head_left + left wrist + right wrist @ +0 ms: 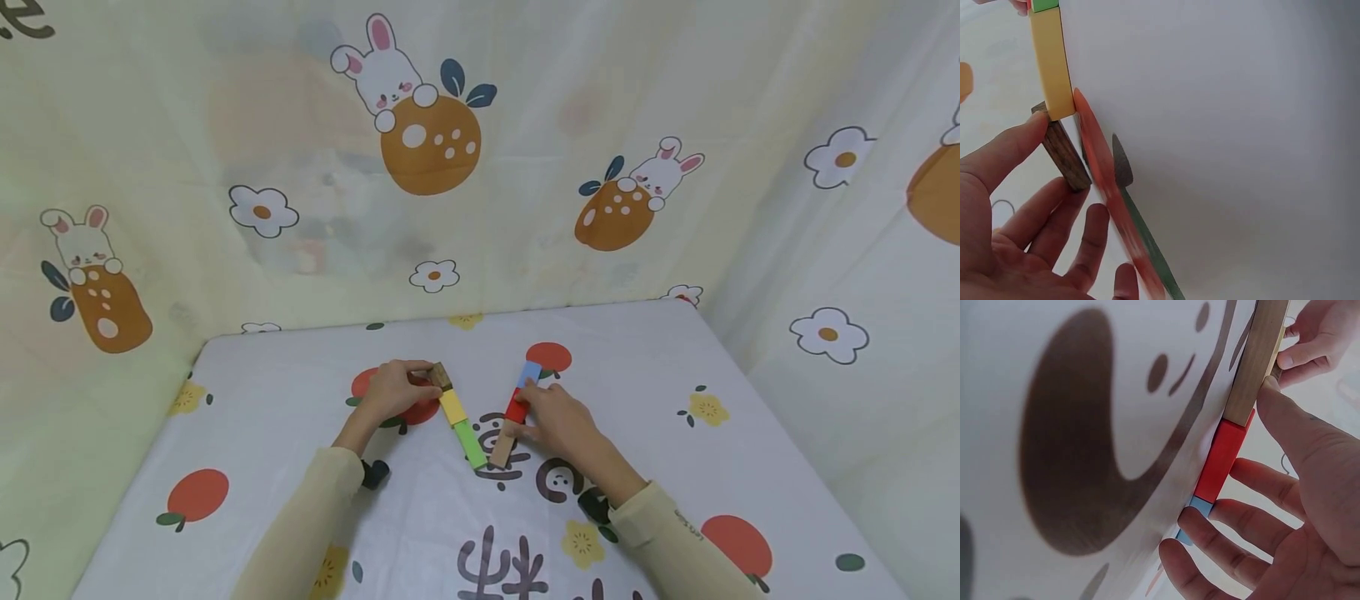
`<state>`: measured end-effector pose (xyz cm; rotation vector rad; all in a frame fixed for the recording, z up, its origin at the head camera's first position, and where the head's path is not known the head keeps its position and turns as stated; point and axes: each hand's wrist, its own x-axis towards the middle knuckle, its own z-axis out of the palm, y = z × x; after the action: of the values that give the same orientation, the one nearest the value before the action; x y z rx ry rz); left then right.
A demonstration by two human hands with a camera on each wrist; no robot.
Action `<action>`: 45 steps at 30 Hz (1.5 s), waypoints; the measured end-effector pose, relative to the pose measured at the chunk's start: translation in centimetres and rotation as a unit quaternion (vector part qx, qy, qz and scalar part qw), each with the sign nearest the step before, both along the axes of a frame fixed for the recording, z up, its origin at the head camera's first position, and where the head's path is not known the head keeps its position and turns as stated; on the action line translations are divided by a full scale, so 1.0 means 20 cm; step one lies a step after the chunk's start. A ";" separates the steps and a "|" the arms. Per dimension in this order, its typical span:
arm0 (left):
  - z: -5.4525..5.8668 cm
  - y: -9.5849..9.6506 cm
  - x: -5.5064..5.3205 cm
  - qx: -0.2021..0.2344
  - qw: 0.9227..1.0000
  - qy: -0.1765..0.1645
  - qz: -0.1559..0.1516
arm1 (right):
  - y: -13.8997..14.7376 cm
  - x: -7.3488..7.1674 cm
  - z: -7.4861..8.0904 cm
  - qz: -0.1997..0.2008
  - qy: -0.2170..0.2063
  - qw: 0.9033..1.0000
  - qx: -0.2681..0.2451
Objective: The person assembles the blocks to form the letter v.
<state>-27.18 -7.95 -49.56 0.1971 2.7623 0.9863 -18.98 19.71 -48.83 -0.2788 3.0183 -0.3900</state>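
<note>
In the head view, two slanting rows of small blocks nearly meet at their near ends, making a V. The left row has a dark brown wooden block [441, 377] at its far end, then a yellow block [453, 408] and a green block [470, 445]. My left hand [390, 392] pinches the dark brown block by its ends, thumb against the yellow block's corner. The right row has a blue block [529, 372], a red block [517, 407] and a tan wooden block [502, 445]. From the right side, my right hand [558, 417] touches this row, thumb on the tan block, fingers along red and blue.
The blocks lie on a table under a white printed cloth [277, 417]. A patterned curtain [525, 233] rises behind the table's far edge, and more curtain [862, 267] hangs on the right. A dark wrist camera [375, 474] sits under the left cuff.
</note>
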 end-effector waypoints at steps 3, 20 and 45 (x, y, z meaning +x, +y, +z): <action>0.00 0.00 0.00 0.001 1.000 -0.004 0.001 | 0.00 0.00 0.00 -0.001 0.001 1.000 -0.003; 0.01 0.00 0.01 -0.003 1.000 0.005 -0.010 | 0.01 0.01 -0.01 0.003 0.008 1.000 0.001; 0.01 0.01 0.00 -0.011 1.000 0.001 -0.007 | 0.01 0.00 -0.01 0.005 0.008 1.000 0.005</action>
<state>-27.14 -7.78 -49.33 0.2129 2.7676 0.9534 -18.88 19.94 -48.96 -0.2976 3.0315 -0.3748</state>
